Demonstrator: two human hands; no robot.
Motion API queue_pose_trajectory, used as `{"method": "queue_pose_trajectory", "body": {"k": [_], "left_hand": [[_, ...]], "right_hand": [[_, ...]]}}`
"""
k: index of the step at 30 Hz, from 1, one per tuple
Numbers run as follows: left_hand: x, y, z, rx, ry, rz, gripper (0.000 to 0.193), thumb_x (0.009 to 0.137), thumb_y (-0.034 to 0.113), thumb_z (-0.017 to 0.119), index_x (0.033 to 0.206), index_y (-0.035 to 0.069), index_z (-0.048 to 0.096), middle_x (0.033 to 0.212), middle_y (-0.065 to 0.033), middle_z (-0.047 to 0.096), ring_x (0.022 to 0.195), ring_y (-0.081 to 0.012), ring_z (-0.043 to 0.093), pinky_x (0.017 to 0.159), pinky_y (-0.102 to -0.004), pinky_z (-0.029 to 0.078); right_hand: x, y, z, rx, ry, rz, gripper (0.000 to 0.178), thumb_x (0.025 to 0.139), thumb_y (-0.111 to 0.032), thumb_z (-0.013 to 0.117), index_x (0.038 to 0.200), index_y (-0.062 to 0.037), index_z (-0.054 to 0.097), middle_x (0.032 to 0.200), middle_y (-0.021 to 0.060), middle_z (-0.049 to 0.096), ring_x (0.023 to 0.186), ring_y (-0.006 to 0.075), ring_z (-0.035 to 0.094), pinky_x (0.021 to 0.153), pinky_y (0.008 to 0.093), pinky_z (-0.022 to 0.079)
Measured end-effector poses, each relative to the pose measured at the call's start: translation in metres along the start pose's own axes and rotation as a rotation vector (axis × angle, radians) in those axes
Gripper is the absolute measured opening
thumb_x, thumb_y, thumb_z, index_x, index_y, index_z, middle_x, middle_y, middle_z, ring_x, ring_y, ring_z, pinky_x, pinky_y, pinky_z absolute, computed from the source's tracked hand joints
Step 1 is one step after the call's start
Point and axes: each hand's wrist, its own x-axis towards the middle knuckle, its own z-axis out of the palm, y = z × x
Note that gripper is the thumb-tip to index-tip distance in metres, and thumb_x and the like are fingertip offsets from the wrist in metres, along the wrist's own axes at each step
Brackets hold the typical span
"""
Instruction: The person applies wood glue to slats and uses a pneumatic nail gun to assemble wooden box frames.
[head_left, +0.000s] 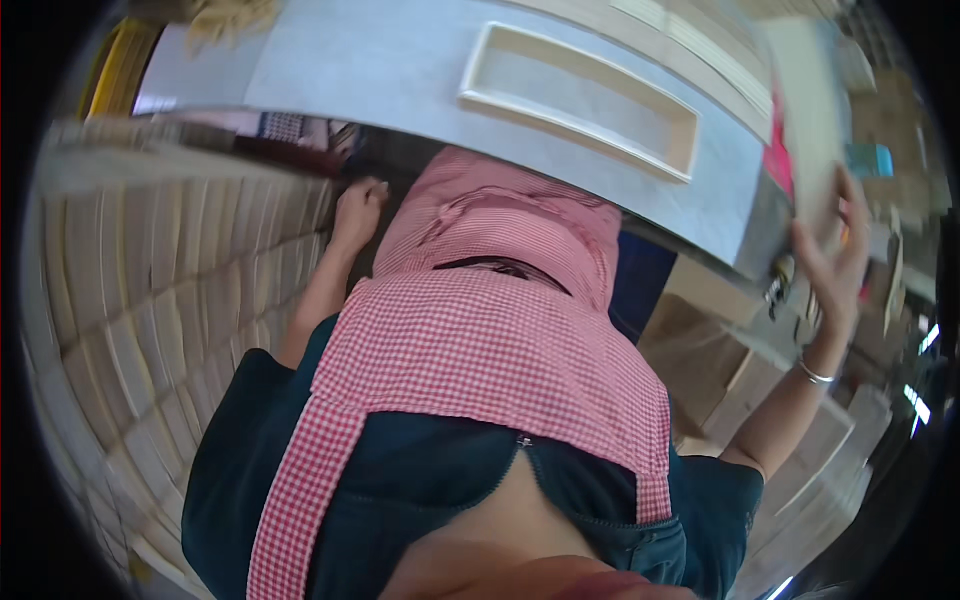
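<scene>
At the right, my right hand (pixel 838 245) grips the lower end of a long, pale flat piece (pixel 808 110), thumb on one side and fingers on the other. Motion blurs this piece, so its exact kind is unclear. My left hand (pixel 360 210) hangs below the table's edge with its fingers curled in, and nothing shows in it. On the pale blue-grey tabletop (pixel 370 70) lies a shallow cream rectangular frame or tray (pixel 578 122) with raised sides, touched by neither hand.
Tall stacks of pale flat pieces (pixel 150 270) stand close on my left. More pale pieces (pixel 690 40) lie along the table's far side. Cardboard boxes (pixel 700 350) are at the lower right. A pink item (pixel 778 150) sits by the table's right end, and a yellow crate (pixel 120 70) stands far left.
</scene>
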Motion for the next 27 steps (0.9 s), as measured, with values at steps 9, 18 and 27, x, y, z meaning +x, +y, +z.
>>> {"method": "queue_pose_trajectory", "body": {"k": [9, 18, 27], "left_hand": [[-0.016, 0.142, -0.047, -0.068, 0.387, 0.416, 0.017, 0.082, 0.013, 0.079, 0.095, 0.002, 0.076, 0.09, -0.0065, 0.068, 0.079, -0.0195, 0.064, 0.072, -0.0292, 0.051], [0.017, 0.186, -0.027, -0.137, 0.319, 0.529, 0.023, 0.083, 0.018, 0.08, 0.099, 0.003, 0.078, 0.093, -0.0066, 0.07, 0.079, -0.0177, 0.064, 0.073, -0.0289, 0.052], [0.022, 0.194, -0.027, 0.061, 0.385, 0.62, 0.02, 0.083, 0.021, 0.078, 0.095, 0.004, 0.079, 0.085, -0.0053, 0.069, 0.071, -0.0194, 0.06, 0.065, -0.0313, 0.049]], "right_hand": [[0.068, -0.091, 0.123, 0.147, -0.288, -0.515, 0.084, 0.062, -0.025, 0.08, 0.141, -0.0107, 0.057, 0.143, 0.007, 0.058, 0.127, 0.0319, 0.052, 0.108, 0.0443, 0.043], [0.072, -0.096, 0.142, 0.117, -0.322, -0.568, 0.082, 0.063, -0.026, 0.081, 0.14, -0.0128, 0.059, 0.146, 0.0059, 0.057, 0.13, 0.031, 0.051, 0.109, 0.0437, 0.043], [0.068, -0.082, 0.16, 0.113, -0.307, -0.601, 0.081, 0.065, -0.028, 0.084, 0.141, -0.0121, 0.058, 0.148, 0.0066, 0.055, 0.125, 0.0296, 0.054, 0.105, 0.0371, 0.047]]}}
